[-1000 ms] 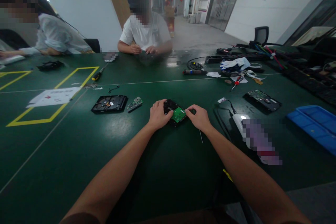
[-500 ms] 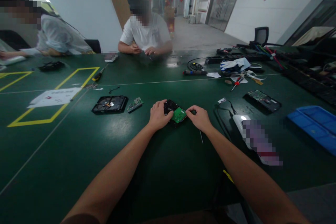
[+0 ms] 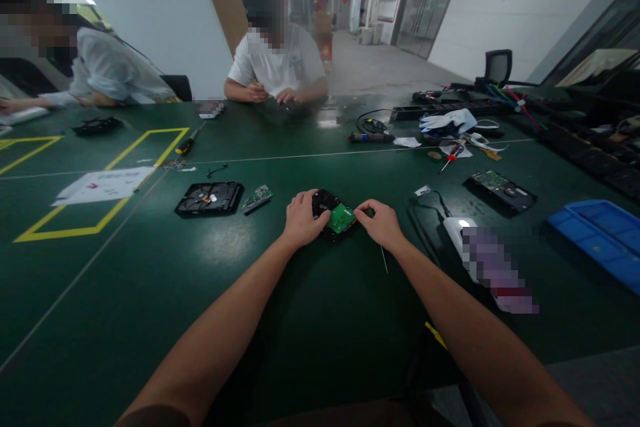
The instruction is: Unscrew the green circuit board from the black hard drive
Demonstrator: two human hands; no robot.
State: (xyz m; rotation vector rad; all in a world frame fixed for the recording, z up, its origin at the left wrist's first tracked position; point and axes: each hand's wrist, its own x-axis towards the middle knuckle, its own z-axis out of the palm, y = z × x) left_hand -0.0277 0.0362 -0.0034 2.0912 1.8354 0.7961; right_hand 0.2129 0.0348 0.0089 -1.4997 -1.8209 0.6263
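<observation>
A black hard drive (image 3: 326, 202) with a green circuit board (image 3: 343, 218) on top lies on the green table (image 3: 320, 320) in front of me. My left hand (image 3: 301, 220) grips the drive's left side, fingers curled over it. My right hand (image 3: 381, 223) pinches at the right edge of the green board, fingers closed; whether it holds anything small I cannot make out. A thin metal tool (image 3: 383, 259) lies on the table just below my right wrist.
An opened hard drive (image 3: 209, 197) and a loose circuit board (image 3: 257, 198) lie to the left. Another drive (image 3: 500, 190), a white device (image 3: 457, 228) with a cable and a blue tray (image 3: 600, 233) sit to the right. Two people sit across the table. Tools clutter the far right.
My hands stay on the drive with only slight finger shifts. The person opposite has moved their hands a little.
</observation>
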